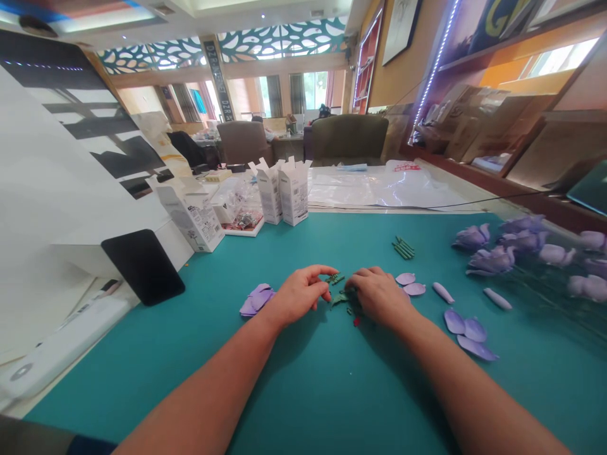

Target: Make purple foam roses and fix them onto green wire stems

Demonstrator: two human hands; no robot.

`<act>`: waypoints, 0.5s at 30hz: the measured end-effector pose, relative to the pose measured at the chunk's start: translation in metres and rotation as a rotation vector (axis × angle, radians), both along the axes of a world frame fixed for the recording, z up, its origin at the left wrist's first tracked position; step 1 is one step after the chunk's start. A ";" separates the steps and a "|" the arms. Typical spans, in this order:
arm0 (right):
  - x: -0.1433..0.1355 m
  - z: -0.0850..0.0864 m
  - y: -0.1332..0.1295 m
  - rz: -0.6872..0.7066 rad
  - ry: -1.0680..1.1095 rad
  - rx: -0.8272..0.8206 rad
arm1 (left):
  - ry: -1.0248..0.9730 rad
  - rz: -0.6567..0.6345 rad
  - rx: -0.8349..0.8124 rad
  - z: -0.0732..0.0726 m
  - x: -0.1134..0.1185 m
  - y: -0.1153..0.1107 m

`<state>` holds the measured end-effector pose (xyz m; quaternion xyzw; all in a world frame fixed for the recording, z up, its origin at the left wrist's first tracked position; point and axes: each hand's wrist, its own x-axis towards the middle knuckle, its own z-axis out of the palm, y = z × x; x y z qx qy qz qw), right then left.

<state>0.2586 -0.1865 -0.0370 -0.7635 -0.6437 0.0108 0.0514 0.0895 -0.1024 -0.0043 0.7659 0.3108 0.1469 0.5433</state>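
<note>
Small green pieces [337, 299], one leaf-shaped, lie between my hands on the teal mat [294, 392]. My left hand [303, 292] reaches in from the left, thumb and index finger apart, beside a few short green sticks [336, 279]. Bent downward over the pieces' right side, my right hand [377, 296] has its fingers closed; its fingertips and anything in them are hidden. A tiny red piece [356, 322] lies just below that hand. Lavender petals [257, 299] are stacked left of my left hand, and loose lavender petals [414, 289] lie right of my right hand.
Lavender flowers [493, 259] with stems lie at the right. More petals [474, 330] and a bundle of green sticks [403, 248] are on the mat. Open white boxes [294, 193] stand behind. A black tablet-like panel [142, 266] leans at the left near a white device [61, 347].
</note>
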 end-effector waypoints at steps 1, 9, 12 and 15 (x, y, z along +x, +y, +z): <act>0.001 -0.001 0.001 -0.011 -0.004 0.019 | -0.001 0.001 0.001 0.000 0.000 0.000; -0.007 -0.012 0.009 0.054 -0.024 0.106 | 0.000 -0.003 -0.001 -0.001 0.001 -0.001; -0.011 -0.010 0.009 0.054 -0.059 0.078 | 0.009 -0.008 -0.004 0.000 0.001 -0.001; -0.011 -0.008 0.009 0.035 -0.100 0.064 | 0.012 -0.015 -0.003 0.000 0.001 -0.001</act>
